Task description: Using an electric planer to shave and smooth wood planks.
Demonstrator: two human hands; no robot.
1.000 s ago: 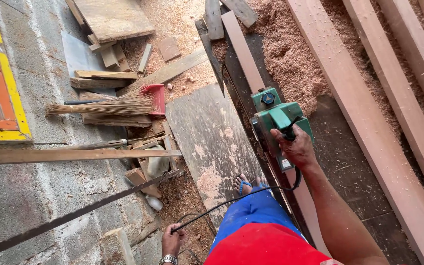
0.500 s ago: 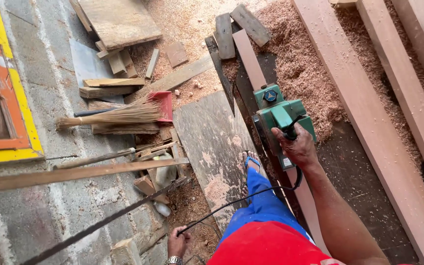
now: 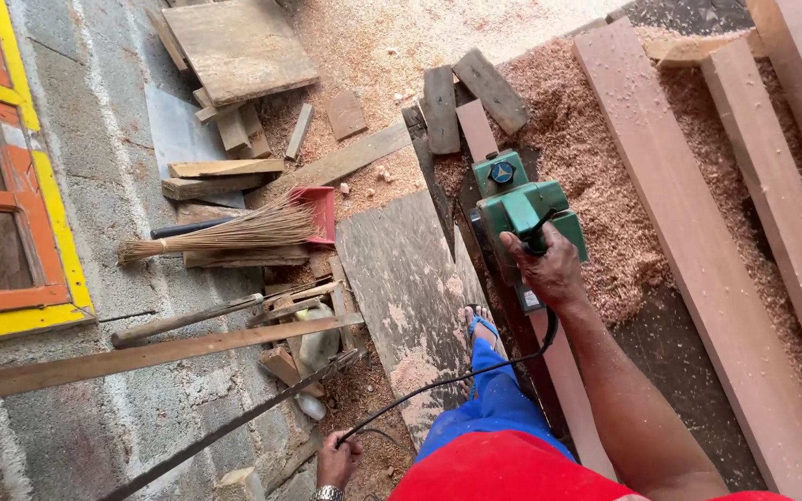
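My right hand (image 3: 549, 271) grips the black handle of a green electric planer (image 3: 518, 206). The planer rests on a narrow reddish wooden plank (image 3: 485, 139) that runs away from me. Its black power cord (image 3: 457, 378) loops down from the tool to my left hand (image 3: 338, 460), which is closed around the cord low in the view, near a wristwatch. My blue trouser leg and sandalled foot (image 3: 481, 327) stand beside the plank, on a worn board (image 3: 401, 278).
Long reddish planks (image 3: 698, 250) lie to the right on heaps of sawdust (image 3: 596, 176). On the left are a straw broom (image 3: 225, 232) on a red dustpan (image 3: 319, 211), scrap offcuts (image 3: 234, 56), long poles (image 3: 141, 357) and an orange-yellow frame (image 3: 20, 186).
The planer and my right hand have slid a little farther along the plank. My view has shifted, bringing the plank's far end into sight. My left hand still holds the cord.
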